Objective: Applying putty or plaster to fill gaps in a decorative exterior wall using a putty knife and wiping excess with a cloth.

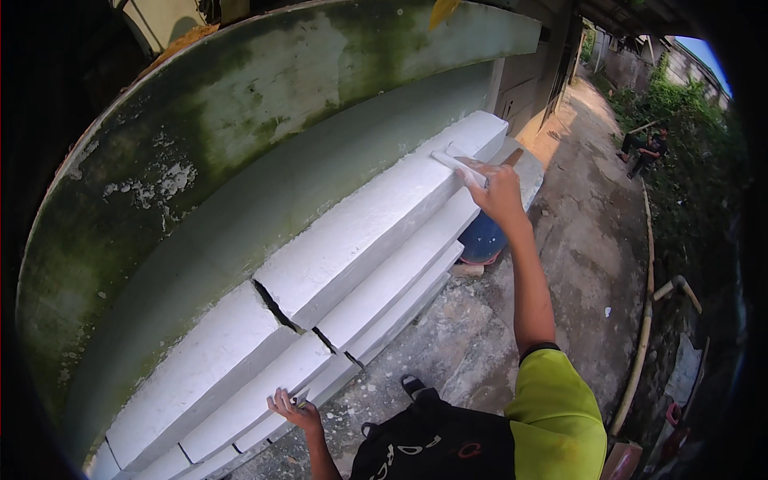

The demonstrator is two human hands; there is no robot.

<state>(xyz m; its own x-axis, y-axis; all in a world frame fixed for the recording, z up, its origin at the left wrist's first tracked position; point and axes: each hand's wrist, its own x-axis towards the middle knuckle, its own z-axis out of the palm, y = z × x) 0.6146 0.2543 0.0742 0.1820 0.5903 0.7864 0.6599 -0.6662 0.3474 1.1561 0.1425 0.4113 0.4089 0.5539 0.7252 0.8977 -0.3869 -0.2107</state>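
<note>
A blue bucket (482, 238) stands on the concrete ground (576, 256) right against the foot of the white stepped ledge (352, 240), below the right hand; its mouth is hidden by the arm, so what it holds cannot be told. The right hand (498, 192) reaches out to the far end of that ledge, fingers (478, 178) curled tight around the handle of a white paint brush (453, 160), whose head lies on the ledge's top step. The left hand (293, 408) rests at the near end of the ledge, fingers bent and touching the edge of the lowest step; something small and pale seems pinched there, too small to tell. A dark crack (276, 308) runs across the steps between the two hands. Above the ledge rises a wall (240, 120), stained green and flaking. A pale pipe (644, 320) lies along the ground well to the right of the ledge. Another person (646, 152) crouches beyond the ledge's far end, by the greenery
</note>
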